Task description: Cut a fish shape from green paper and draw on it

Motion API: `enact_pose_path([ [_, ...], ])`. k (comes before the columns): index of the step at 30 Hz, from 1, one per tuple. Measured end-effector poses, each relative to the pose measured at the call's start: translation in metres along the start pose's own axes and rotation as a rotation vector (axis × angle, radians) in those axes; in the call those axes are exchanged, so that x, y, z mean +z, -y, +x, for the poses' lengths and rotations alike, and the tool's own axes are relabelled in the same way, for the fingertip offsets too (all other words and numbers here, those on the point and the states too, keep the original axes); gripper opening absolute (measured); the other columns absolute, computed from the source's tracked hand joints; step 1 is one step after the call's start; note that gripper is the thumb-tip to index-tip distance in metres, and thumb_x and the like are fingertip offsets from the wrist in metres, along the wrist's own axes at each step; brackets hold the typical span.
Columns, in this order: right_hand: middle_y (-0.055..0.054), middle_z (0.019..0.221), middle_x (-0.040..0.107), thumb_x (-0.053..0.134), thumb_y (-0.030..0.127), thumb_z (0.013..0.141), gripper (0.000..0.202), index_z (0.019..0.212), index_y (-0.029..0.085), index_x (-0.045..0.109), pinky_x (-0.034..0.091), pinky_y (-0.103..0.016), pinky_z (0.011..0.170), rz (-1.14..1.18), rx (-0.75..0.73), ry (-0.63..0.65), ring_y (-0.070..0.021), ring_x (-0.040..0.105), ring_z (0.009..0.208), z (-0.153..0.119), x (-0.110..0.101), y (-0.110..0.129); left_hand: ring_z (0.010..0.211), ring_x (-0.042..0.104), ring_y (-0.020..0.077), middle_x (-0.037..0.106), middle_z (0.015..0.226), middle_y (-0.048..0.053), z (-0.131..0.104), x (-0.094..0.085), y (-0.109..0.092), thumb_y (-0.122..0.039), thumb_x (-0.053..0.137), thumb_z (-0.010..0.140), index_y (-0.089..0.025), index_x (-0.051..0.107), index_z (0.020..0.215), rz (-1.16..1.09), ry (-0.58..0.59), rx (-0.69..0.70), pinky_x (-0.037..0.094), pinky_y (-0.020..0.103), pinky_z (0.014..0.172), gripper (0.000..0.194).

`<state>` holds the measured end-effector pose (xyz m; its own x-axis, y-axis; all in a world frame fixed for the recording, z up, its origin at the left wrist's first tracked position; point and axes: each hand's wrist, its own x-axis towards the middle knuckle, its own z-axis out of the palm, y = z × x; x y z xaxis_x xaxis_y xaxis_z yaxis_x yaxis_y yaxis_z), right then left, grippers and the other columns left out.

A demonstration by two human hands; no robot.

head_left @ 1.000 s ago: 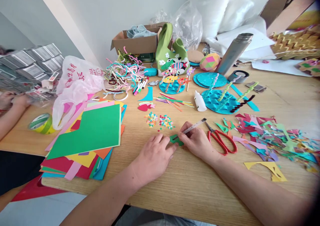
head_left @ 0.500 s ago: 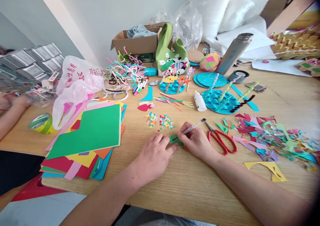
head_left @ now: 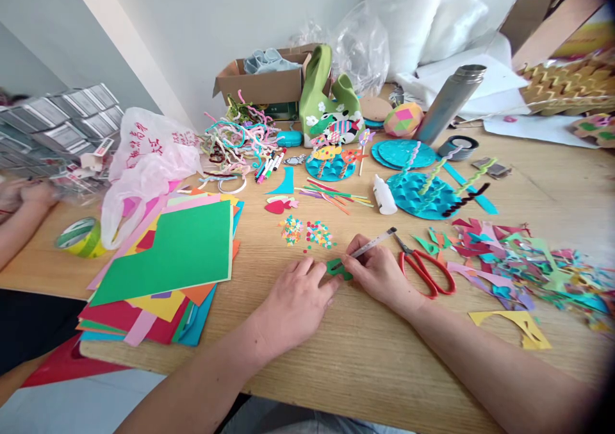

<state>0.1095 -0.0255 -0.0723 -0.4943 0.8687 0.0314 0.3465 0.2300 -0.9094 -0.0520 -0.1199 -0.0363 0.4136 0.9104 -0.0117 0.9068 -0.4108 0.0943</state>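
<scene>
A small piece of green paper (head_left: 335, 267) lies on the wooden table near the middle of the view. My right hand (head_left: 375, 270) holds a slim whitish pen (head_left: 372, 243), its tip over the green piece. My left hand (head_left: 300, 299) rests on the table with its fingers spread, the fingertips at the left edge of that piece. Just beyond are two small heaps of coloured paper dots (head_left: 318, 233) and red and pink paper fish shapes (head_left: 277, 205). Scissors with red handles (head_left: 425, 272) lie right of my right hand.
Coloured paper sheets (head_left: 192, 248) are stacked at the left, beside green-yellow tape (head_left: 79, 236). Paper scraps (head_left: 528, 261) spread at the right. A glue bottle (head_left: 385, 195), blue disc (head_left: 423, 193) and steel flask (head_left: 449, 104) stand farther back. Another person's hands (head_left: 29, 197) show at far left.
</scene>
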Motion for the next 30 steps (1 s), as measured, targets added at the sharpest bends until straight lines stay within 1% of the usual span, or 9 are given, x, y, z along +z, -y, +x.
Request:
enact_pose_path([
  [6,0.004,0.053,0.049,0.051,0.021,0.076,0.012,0.066,0.021,0.045,0.034,-0.023,0.045,0.005,-0.001,-0.017,-0.0113,0.045,0.047,-0.0004,0.0006,-0.0003,0.106,0.046,0.0232,0.055,0.107,0.007,0.0,-0.0012,-0.0006,-0.025,0.041,0.093,-0.023,0.054,0.121,0.003,0.003,-0.002,0.044,0.041,0.092,0.03],
  [11,0.003,0.054,0.051,0.052,0.022,0.076,0.012,0.066,0.021,0.046,0.033,-0.024,0.045,-0.023,-0.005,0.004,-0.012,0.045,0.048,-0.0001,-0.0002,0.0017,0.104,0.046,0.0236,0.055,0.106,0.007,0.0003,0.0004,-0.0002,-0.025,0.041,0.093,-0.023,0.054,0.12,0.002,0.003,-0.001,0.044,0.041,0.092,0.03],
  [17,0.004,0.054,0.05,0.052,0.022,0.077,0.012,0.066,0.021,0.046,0.034,-0.023,0.044,0.017,0.014,0.003,-0.0115,0.045,0.047,-0.0005,-0.0003,-0.0004,0.106,0.046,0.0235,0.054,0.109,0.007,-0.0006,0.0012,0.0002,-0.026,0.04,0.094,-0.023,0.054,0.121,0.009,-0.007,-0.004,0.043,0.041,0.093,0.03],
  [23,0.003,0.054,0.05,0.052,0.021,0.076,0.012,0.066,0.021,0.046,0.034,-0.023,0.045,-0.014,0.001,0.007,-0.0116,0.045,0.048,-0.0006,0.0,-0.0005,0.104,0.046,0.0227,0.055,0.105,0.007,0.0,0.0007,0.0,-0.026,0.041,0.093,-0.024,0.055,0.119,0.011,-0.007,0.0,0.042,0.04,0.094,0.029],
  [30,0.003,0.055,0.052,0.051,0.021,0.076,0.011,0.067,0.021,0.047,0.035,-0.023,0.045,0.002,0.006,0.013,-0.0117,0.046,0.048,-0.0006,-0.0008,0.0014,0.104,0.046,0.0229,0.055,0.105,0.007,-0.0002,-0.0001,-0.001,-0.025,0.042,0.093,-0.023,0.055,0.119,0.014,0.003,-0.006,0.044,0.04,0.091,0.029],
])
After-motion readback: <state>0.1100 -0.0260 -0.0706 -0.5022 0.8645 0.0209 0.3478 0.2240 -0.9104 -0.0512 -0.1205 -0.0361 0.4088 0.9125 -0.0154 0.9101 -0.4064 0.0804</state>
